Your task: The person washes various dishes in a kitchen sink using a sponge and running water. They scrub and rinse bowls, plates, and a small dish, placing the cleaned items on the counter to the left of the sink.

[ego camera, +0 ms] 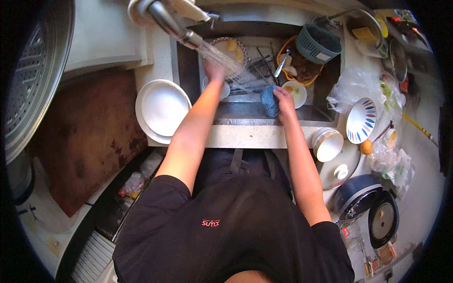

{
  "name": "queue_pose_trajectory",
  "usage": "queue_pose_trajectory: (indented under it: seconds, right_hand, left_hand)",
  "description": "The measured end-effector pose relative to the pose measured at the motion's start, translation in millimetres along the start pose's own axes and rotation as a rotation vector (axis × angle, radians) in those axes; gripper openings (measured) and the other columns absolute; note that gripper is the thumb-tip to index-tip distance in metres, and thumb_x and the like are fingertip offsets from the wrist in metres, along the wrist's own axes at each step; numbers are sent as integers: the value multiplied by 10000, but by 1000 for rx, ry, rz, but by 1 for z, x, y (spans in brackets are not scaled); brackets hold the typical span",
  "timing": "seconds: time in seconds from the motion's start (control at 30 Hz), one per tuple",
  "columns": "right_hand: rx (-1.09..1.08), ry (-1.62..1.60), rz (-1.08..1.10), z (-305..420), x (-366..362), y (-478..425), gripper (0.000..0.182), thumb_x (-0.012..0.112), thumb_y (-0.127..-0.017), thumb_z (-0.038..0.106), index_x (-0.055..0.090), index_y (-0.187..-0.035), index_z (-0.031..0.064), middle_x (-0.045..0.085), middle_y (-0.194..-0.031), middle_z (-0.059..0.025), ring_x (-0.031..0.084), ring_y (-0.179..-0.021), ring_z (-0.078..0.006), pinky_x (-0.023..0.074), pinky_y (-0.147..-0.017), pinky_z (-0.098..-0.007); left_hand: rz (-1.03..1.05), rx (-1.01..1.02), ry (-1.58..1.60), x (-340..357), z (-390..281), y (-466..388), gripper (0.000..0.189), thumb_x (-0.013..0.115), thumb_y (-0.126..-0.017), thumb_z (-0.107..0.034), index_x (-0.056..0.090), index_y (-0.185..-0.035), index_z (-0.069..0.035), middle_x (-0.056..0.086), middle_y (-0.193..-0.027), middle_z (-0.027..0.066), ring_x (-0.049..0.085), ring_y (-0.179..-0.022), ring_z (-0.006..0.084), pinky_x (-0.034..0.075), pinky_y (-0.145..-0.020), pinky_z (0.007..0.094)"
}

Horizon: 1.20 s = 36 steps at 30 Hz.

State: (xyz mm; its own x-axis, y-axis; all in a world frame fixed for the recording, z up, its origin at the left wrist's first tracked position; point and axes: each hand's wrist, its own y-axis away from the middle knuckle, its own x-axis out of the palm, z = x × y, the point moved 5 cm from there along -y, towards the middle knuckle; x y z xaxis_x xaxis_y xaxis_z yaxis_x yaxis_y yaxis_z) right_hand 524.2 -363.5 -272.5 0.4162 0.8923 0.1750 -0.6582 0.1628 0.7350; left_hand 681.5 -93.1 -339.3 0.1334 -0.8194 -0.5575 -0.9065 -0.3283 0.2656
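Over the left part of the steel sink (191, 60), my left hand (214, 72) is blurred at the near edge of a plate (220, 46) with a patterned rim and yellowish pieces on it. Water from the faucet (173, 24) streams across the plate and partly hides the fingers. Below that hand sits a white bowl (225, 92), half covered by my wrist. My right hand (285, 102) grips a blue cloth (269, 100). Close beside it stands a white bowl (300, 96) with some food residue. Chopsticks (264, 61) lie in the sink's middle.
An orange basket (308, 83) with a metal spoon (281, 68) and a grey-green basket (315, 44) occupy the sink's right. Stacked white bowls (162, 108) stand left. At right are more bowls (329, 145), a leaf-patterned bowl (361, 120), a glass lid (332, 171) and plastic bags (355, 90).
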Motion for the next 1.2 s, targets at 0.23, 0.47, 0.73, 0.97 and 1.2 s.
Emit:
queue_pose_trajectory:
  seconds: [0.23, 0.47, 0.73, 0.97, 1.2]
  right_hand:
    - [-14, -21, -7, 10, 5, 7, 372, 610, -895, 144, 581, -1199, -67, 653, -1022, -69, 591, -913, -132, 453, -823, -256]
    - [-31, -11, -42, 9, -4, 9, 375, 620, -882, 151, 590, -1194, -53, 653, -1031, -76, 588, -928, -140, 454, -825, -261]
    - [-58, -33, 23, 35, 26, 11, 352, 623, -884, 144, 608, -1174, -54, 666, -1025, -79, 606, -924, -140, 465, -822, -260]
    - [-274, -82, -27, 53, 90, 4, 357, 566, -902, 119, 604, -1220, -39, 663, -1124, -107, 607, -993, -164, 460, -878, -270]
    - [-630, 443, 298, 40, 171, 49, 319, 579, -746, -22, 686, -1043, 25, 662, -1058, -149, 618, -1044, -284, 464, -960, -350]
  left_hand:
    - [345, -101, -693, 15, 130, -96, 555, 592, -867, -411, 512, -1302, -75, 503, -1348, 169, 486, -1236, 283, 396, -1025, 391]
    - [381, -98, -221, 16, 114, -90, 316, 494, -939, -361, 550, -1110, -100, 608, -1043, 134, 602, -861, 268, 496, -655, 407]
    - [560, -177, -325, -30, 28, -44, 346, 585, -858, -325, 616, -1039, -31, 677, -974, 161, 685, -709, 259, 559, -598, 380]
    - [423, -189, 7, -90, -81, 45, 549, 635, -767, -99, 460, -1269, 40, 672, -908, 192, 697, -669, 239, 568, -553, 350]
    - [550, -293, 412, -109, -92, 106, 760, 534, -808, -7, 220, -1499, -47, 590, -1099, 163, 655, -826, 202, 597, -606, 342]
